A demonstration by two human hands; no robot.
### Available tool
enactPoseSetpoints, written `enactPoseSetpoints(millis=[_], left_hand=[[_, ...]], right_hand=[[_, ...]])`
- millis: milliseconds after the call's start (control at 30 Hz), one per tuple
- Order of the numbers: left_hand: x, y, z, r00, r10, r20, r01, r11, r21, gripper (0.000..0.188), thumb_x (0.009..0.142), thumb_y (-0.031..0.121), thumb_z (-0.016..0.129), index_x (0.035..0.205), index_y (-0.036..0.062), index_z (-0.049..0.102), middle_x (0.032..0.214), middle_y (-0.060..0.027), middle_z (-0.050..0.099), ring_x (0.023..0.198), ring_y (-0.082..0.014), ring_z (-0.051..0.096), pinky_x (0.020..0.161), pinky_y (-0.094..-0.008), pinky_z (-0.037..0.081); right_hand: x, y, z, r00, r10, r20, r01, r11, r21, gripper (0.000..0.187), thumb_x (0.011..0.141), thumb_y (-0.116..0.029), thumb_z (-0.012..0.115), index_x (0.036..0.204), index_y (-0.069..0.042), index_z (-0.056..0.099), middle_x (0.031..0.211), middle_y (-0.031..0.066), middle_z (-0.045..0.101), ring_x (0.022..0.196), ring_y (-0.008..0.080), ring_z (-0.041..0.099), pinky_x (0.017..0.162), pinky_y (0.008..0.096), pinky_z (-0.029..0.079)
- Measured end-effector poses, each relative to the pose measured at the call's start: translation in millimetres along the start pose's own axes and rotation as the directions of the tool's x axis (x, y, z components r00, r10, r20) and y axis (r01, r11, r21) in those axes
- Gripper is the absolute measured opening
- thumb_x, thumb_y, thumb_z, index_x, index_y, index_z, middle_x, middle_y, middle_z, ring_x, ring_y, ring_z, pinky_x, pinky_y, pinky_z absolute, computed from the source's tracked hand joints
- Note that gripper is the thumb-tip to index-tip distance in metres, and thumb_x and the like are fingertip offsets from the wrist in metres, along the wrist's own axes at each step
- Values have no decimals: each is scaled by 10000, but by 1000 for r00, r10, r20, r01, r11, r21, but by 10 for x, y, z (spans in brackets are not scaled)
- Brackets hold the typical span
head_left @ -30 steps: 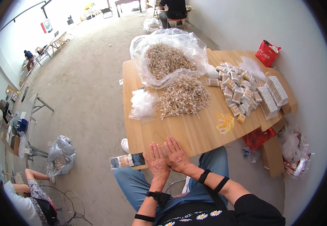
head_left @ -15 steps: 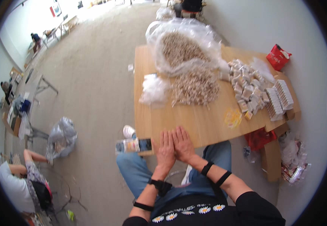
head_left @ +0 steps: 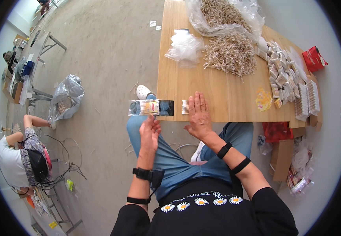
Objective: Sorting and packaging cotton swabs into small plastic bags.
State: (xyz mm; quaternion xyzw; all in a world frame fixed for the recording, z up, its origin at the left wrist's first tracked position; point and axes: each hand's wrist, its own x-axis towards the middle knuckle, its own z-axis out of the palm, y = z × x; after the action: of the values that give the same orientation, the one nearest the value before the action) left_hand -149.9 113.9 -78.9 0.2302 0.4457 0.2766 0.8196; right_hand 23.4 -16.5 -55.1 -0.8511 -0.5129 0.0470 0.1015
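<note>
1. Half a second ago, both hands were side by side on the brown wooden desk (head_left: 213,92). Now they are apart, and the left hand (head_left: 150,135) is at 8 o'clock from the right hand (head_left: 200,115).
2. The left hand has its fingers a bit curled, with the tips at the near edge of a clear plastic packet of white-tipped sticks with a yellow card (head_left: 150,107). I cannot tell if it is pinching that edge.
3. The packet is at 9 o'clock from the right hand, sticking out past the desk's left edge.
4. The right hand still lies flat, fingers together, thumb out. A small neat row of thin white-tipped sticks (head_left: 185,107) peeks out at its 9 o'clock side.
5. So it looks like the hands now have two jobs: one minds the row, the other is at the packet. The row is outside the packet.
6. From the right hand, a loose heap of tan and white sticks (head_left: 231,57) is at 1 o'clock, and thin yellow printed cards (head_left: 263,100) are between 2 and 3.
</note>
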Motion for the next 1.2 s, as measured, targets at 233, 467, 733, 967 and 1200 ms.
enactPoseSetpoints(millis=[233,467,733,967,1200], left_hand=[[642,131,59,998,61,-16,-63,975,-213,425,826,435,830,998,94,644,937,-26,676,790,-136,662,628,-284,529],[810,64,120,988,122,-96,-143,958,-249,289,906,304,766,1022,66,652,961,-22,683,852,-174,685,789,-355,604],[840,9,112,994,89,-65,-107,918,-383,195,971,253,679,1039,72,650,964,-26,687,894,-175,687,817,-368,598],[769,12,189,973,196,-122,-225,922,-316,212,969,248,682,1030,47,655,967,-24,682,870,-161,687,785,-337,600],[764,-24,186,946,283,-161,-314,921,-228,208,964,247,686,984,44,646,936,-22,673,829,-152,685,741,-325,597]], right_hand=[[147,-366,67,999,-50,15,49,997,56,1198,605,-306,891,1525,79,227,1608,304,180,1528,449,123,1252,486,125],[251,-519,97,999,-48,19,47,997,56,1192,606,-285,893,1521,84,224,1605,313,177,1525,454,129,1251,496,132],[338,-738,331,998,-39,-43,40,999,26,1225,609,-296,896,1530,92,188,1606,321,164,1521,473,118,1246,523,121],[426,-1012,472,991,23,-135,-16,999,51,836,848,-212,622,1515,117,239,1613,314,169,1531,451,110,1258,520,85],[456,-1107,613,978,93,-185,-85,995,50,831,918,-292,565,1534,119,189,1626,307,133,1538,438,84,1259,522,74]])
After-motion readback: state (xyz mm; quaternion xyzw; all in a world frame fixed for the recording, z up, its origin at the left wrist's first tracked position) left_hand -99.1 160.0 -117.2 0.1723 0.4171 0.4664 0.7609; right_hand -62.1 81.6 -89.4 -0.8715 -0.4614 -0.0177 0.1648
